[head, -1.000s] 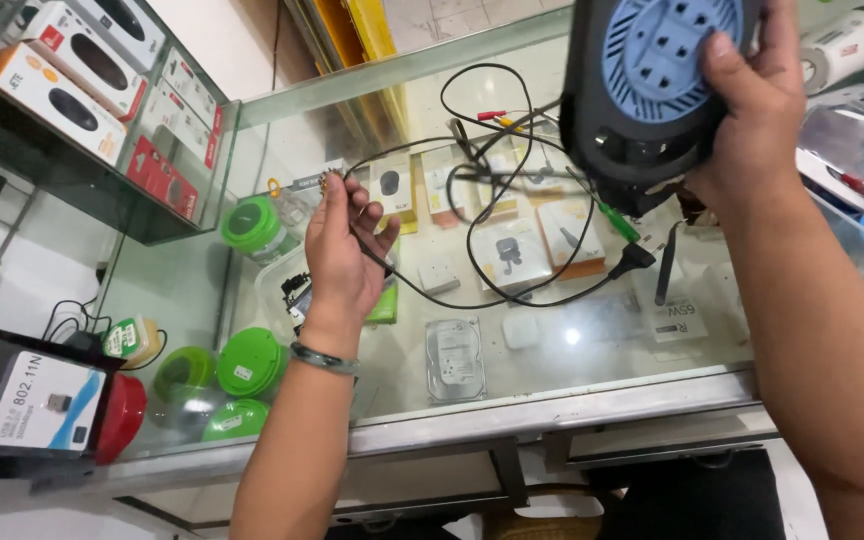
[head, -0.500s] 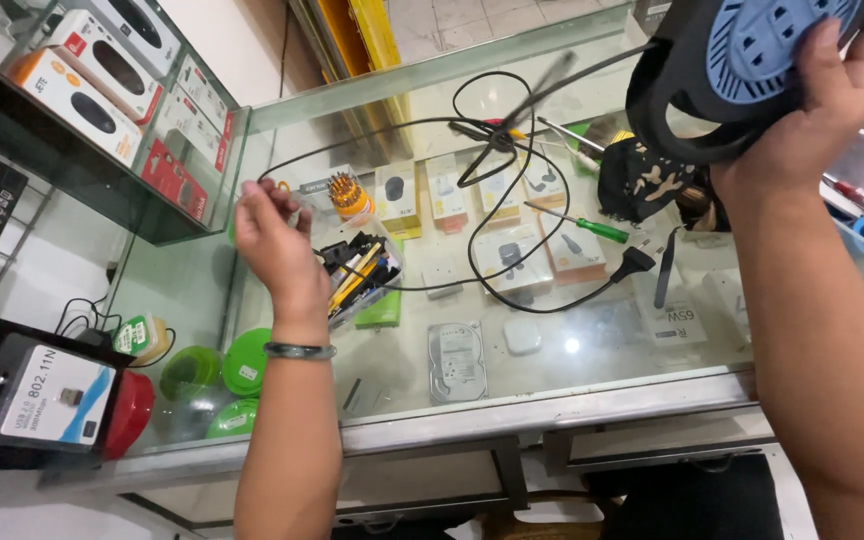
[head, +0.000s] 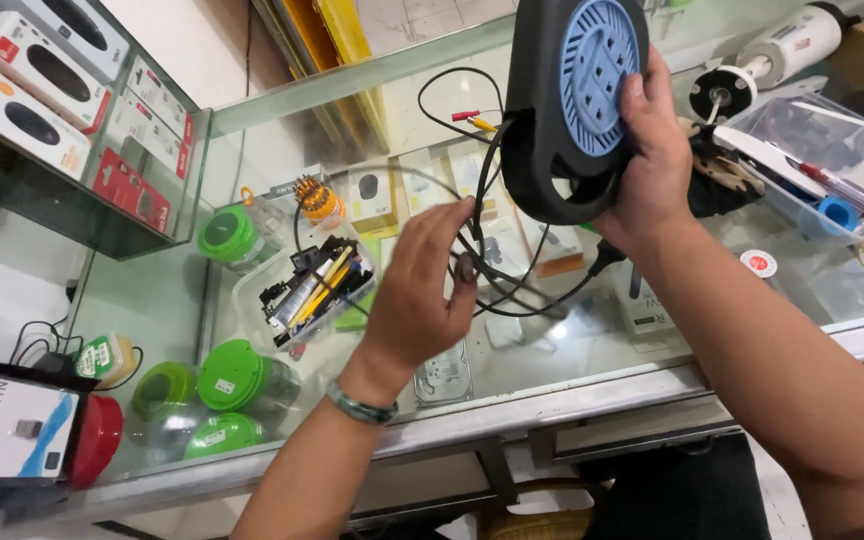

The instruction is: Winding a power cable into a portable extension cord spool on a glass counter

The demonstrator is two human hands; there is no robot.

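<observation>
the cord reel (head: pixel 574 105) stands upright in the upper middle of the frame, its blue socket face turned toward the camera. the right hand (head: pixel 657 165) is wrapped around its right edge. the left hand (head: pixel 422 285), half curled at centre, pinches the black cable (head: pixel 512 285) hanging below it. underneath lies a glass counter (head: pixel 592 385) in a shop, with shelved boxes (head: pixel 47 80) at upper left.
</observation>
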